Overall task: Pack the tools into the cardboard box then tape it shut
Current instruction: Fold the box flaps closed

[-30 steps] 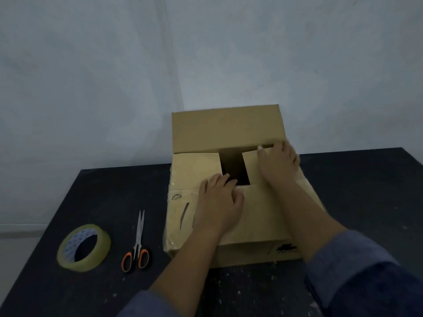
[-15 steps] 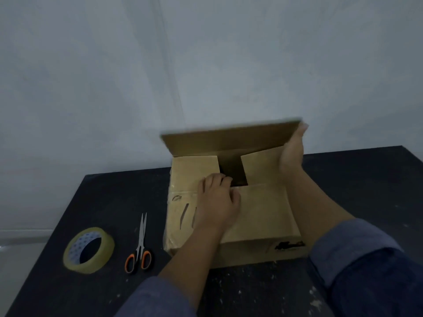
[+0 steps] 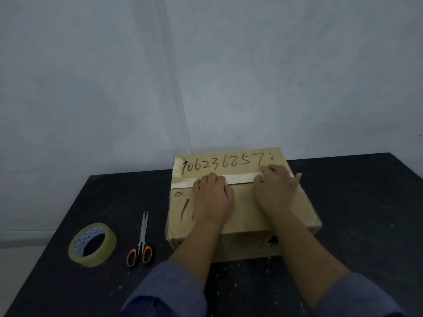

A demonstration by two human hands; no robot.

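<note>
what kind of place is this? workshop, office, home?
Hard to say; probably a bare staged packing spot, not a fitted workshop. A scuffed black table stands against a plain pale wall, holding just a cardboard box, tape roll and scissors.

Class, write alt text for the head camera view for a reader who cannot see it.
A person's left hand and right hand press flat on the closed top flaps of a cardboard box on a dark table. To the left lie a tape roll and orange-handled scissors.
</note>
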